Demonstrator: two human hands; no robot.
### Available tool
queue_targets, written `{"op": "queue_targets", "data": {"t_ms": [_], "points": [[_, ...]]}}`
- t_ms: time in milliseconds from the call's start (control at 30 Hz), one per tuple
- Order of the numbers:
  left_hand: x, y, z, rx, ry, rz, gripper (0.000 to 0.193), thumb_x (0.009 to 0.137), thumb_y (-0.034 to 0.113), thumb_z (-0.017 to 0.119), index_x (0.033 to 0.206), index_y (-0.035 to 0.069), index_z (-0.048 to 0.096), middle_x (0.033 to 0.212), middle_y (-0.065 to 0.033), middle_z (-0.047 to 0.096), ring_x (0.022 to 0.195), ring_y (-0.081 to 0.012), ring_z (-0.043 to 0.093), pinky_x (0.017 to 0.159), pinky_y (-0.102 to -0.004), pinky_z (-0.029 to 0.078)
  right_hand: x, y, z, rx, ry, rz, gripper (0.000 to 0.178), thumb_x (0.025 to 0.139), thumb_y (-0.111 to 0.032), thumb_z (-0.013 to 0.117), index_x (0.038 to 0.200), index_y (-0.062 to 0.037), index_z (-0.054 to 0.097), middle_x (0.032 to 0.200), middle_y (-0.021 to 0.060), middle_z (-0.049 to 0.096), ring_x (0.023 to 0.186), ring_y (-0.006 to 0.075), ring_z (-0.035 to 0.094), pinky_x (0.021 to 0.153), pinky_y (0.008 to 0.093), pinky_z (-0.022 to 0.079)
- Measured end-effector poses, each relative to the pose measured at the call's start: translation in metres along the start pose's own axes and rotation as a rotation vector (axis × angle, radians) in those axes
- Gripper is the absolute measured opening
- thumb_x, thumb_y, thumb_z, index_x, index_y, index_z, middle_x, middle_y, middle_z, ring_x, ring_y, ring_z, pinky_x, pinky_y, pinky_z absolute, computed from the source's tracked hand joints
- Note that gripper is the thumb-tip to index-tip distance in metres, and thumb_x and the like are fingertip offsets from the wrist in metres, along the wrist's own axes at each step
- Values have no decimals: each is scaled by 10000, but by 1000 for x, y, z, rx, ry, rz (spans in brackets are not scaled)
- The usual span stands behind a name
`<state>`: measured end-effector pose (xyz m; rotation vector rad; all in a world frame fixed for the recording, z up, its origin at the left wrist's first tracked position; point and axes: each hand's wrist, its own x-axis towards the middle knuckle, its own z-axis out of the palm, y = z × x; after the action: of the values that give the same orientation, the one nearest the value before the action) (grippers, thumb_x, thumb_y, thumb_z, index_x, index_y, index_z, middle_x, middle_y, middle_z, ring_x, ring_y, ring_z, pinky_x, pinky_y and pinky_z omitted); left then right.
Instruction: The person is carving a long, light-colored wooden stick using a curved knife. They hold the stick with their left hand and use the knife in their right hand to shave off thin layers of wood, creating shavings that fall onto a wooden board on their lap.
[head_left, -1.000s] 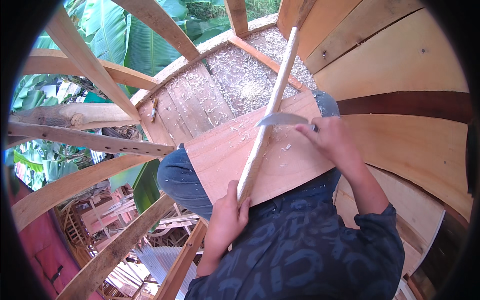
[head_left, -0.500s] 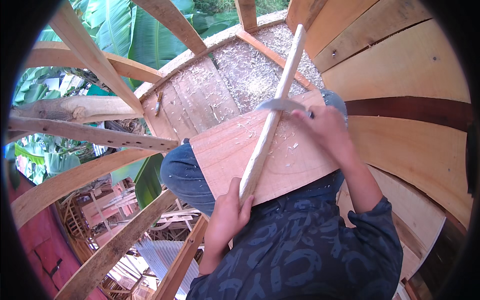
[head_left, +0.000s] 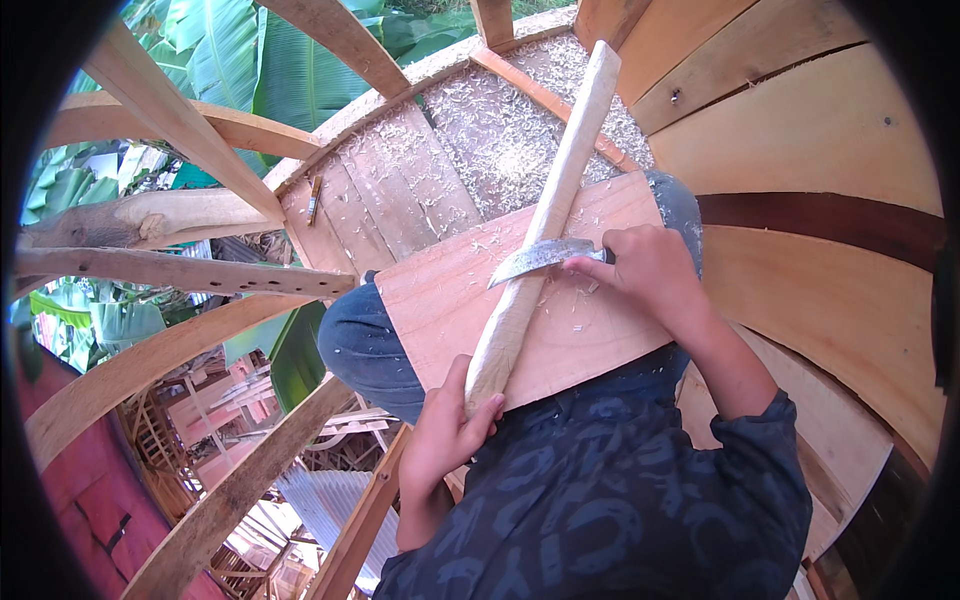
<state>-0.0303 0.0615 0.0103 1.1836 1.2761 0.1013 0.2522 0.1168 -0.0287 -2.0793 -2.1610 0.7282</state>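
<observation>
A long pale wooden stick (head_left: pixel 562 185) slants across a flat wooden board (head_left: pixel 430 315) on my lap. My left hand (head_left: pixel 447 425) is closed around the stick's near end, with the thumb laid along its side. In my right hand (head_left: pixel 645 272) is a knife (head_left: pixel 545 259) with a broad, curved grey blade. The blade lies crosswise over the stick near its middle, its tip pointing left. My right fingers hide most of the handle. Small wood shavings (head_left: pixel 580 296) are scattered on the board.
Planks covered in shavings (head_left: pixel 515 165) form the floor ahead. A small pen-like object (head_left: pixel 315 200) lies on them at left. Curved timber ribs (head_left: pixel 180 350) stand to my left, and a planked wall (head_left: pixel 810 130) rises on my right. Big green leaves (head_left: pixel 300 80) are beyond the edge.
My right hand has drawn the knife toward me along the stick, and the blade now shows its flat side. The stick appears rolled a little, its far end slightly further right.
</observation>
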Motion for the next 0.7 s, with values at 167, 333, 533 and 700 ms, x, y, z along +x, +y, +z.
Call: {"op": "queue_targets", "data": {"t_ms": [167,333,533,700], "points": [[-3,-4,0,-16,-15,-5,291,917,107,615,1127,-17,457,698,-99,652,595,-147,649,542,-280,510,27,76,-10,-45,288,370,732,869,-677,507,720,15,690,635,213,632,633,369,659,615,449,526],[1,-12,-5,-183,-86,-33,313,915,99,618,1163,-11,462,708,-59,629,586,-99,608,528,-252,493,12,50,-38,77,93,388,743,869,-681,500,699,18,686,643,225,630,631,362,662,610,442,530],[3,-5,-6,-205,-104,-81,367,916,49,597,1242,-23,443,748,-52,605,606,-94,583,535,-235,482,16,11,-3,0,48,3,733,824,-707,528,635,-15,681,582,171,619,572,324,651,534,414,514],[4,1,-7,-192,-105,-86,381,919,68,605,1249,-27,439,752,-54,599,607,-94,582,532,-236,481,23,18,-2,-12,71,41,717,829,-684,551,640,-1,664,592,192,602,597,351,639,569,444,497]]}}
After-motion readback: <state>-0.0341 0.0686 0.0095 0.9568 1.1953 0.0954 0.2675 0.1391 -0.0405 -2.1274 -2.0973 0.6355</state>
